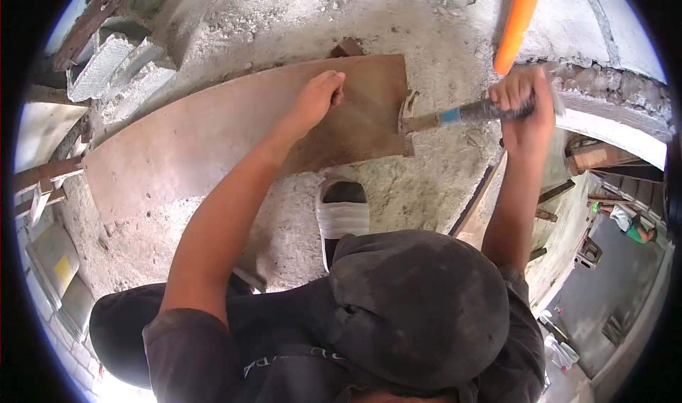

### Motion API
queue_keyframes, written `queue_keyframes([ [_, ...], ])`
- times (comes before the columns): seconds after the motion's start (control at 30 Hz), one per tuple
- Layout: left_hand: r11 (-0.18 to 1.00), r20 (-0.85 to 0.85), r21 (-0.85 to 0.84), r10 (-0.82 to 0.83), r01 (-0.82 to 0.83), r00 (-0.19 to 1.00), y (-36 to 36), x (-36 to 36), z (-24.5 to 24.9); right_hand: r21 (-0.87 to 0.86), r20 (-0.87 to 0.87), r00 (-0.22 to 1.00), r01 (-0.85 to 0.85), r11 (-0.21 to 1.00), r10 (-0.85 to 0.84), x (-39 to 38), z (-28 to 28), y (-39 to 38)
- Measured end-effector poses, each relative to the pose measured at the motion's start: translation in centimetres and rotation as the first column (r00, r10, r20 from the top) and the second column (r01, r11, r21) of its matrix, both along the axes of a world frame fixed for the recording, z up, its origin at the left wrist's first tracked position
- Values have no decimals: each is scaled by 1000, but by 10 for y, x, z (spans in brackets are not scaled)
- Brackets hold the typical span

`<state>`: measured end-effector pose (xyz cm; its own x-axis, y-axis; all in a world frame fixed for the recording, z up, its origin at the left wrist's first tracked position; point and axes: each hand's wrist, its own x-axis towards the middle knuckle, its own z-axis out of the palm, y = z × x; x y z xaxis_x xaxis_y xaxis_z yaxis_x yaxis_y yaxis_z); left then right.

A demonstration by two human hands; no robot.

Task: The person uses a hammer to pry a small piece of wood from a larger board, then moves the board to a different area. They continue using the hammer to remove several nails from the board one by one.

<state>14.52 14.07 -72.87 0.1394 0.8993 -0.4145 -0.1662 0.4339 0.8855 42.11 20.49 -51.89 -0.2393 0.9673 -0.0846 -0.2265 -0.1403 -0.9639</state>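
Left hand [317, 99] is down on the board [213, 133], near its far edge and towards the right end. The fingers are curled under and it's pressing rather than gripping. We can't tell if anything small is pinched under them.

Right hand [522, 104] is clamped full-fist on the hammer [455, 115], well back on the handle past the blue band. The hands are well apart.

The hammer head is at the board's right-hand end, touching or just beside the edge. The claw side seems to face the wood, but the blur makes that hard to confirm.

The board lies flat on the rough concrete floor [433, 190], long axis running left to right. Our sandalled foot [342, 215] is just beside its near edge.

Handling, as we judge it:
- The board is a thin brown sheet, probably ply. It looks light for its area and will flex along its length.
- The face looks dusty, so a flat palm may slide.
- Best hold is at an edge or end with the fingers wrapped under. Keep weight close to wherever the hammer works so the sheet doesn't bounce.
- The hammer is head-heavy, and the rear grip gives swing and leverage but less fine control.

Nearby are an orange pipe [518, 23] above the right hand and concrete blocks [114, 65] at far left.
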Motion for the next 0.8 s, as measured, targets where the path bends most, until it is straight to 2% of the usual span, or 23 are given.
queue_keyframes([
  [0.07, 999, -42, -43, 6, -8, 999, 6, -6, 4, 113, 109, 976, 178, 978, -190, 19, 7, -28],
  [0.1, 996, -84, -90, 13, -21, 996, 8, -7, 4, 155, 79, 983, 150, 976, -164, 42, 6, -39],
  [0.13, 996, -81, -90, 8, -15, 997, 12, -10, 1, 183, 62, 963, 246, 952, -261, 59, 5, -49],
  [0.2, 1000, -207, -16, -11, 8, 978, 23, -11, -4, 307, -31, 952, 299, 904, -305, 84, -6, -59],
  [0.23, 1000, -205, -15, -24, 22, 978, 30, -9, -4, 389, -49, 943, 321, 864, -328, 90, -12, -64],
  [0.3, 975, -571, 141, -61, 171, 819, 44, -7, 4, 564, 75, 906, 306, 767, -416, 86, -35, -71],
  [0.33, 974, -567, 140, -67, 176, 821, 47, -3, 15, 568, 71, 864, 376, 733, -498, 83, -51, -78],
  [0.37, 962, -667, 142, -82, 235, 741, 50, 2, 30, 450, -52, 886, 433, 781, -461, 109, -79, -89],
  [0.4, 947, -757, 144, -82, 288, 648, 54, 6, 38, 391, -9, 839, 504, 770, -545, 110, -96, -101],
  [0.43, 946, -757, 151, -77, 288, 649, 59, 6, 36, 332, 37, 786, 573, 749, -617, 109, -105, -115],
  [0.47, 928, -821, 151, -74, 340, 566, 65, 6, 29, 337, 32, 785, 574, 746, -619, 117, -109, -129],
  [0.5, 909, -878, 145, -64, 390, 474, 73, 3, 23, 252, 124, 797, 550, 796, -591, 127, -111, -146],
  [0.53, 908, -881, 142, -65, 394, 468, 76, -2, 19, 152, 214, 806, 531, 834, -552, 132, -110, -164],
  [0.57, 904, -916, 154, -21, 398, 400, 78, -10, 14, 148, 209, 802, 539, 829, -559, 133, -105, -184],
  [0.6, 899, -944, 166, 26, 405, 330, 81, -18, 11, -65, 204, 849, 509, 858, -488, 131, -99, -202],
  [0.63, 896, -945, 166, 25, 413, 326, 85, -28, 8, -272, 180, 892, 451, 850, -415, 127, -94, -215],
  [0.67, 896, -950, 68, -77, 440, 303, 87, -39, 5, -274, 177, 891, 453, 848, -419, 121, -90, -224],
  [0.7, 886, -944, -31, -178, 463, 279, 87, -48, 4, -267, 218, 925, 364, 892, -312, 111, -88, -232],
  [0.73, 885, -944, -33, -180, 465, 276, 86, -52, 3, -266, 259, 945, 269, 926, -200, 102, -87, -238],
  [0.77, 874, -929, -123, -268, 469, 256, 86, -56, 1, -265, 256, 945, 271, 925, -203, 96, -87, -242],
  [0.8, 857, -907, -208, -350, 471, 236, 88, -59, 1, -343, 139, 975, 210, 915, -172, 92, -88, -243],
])
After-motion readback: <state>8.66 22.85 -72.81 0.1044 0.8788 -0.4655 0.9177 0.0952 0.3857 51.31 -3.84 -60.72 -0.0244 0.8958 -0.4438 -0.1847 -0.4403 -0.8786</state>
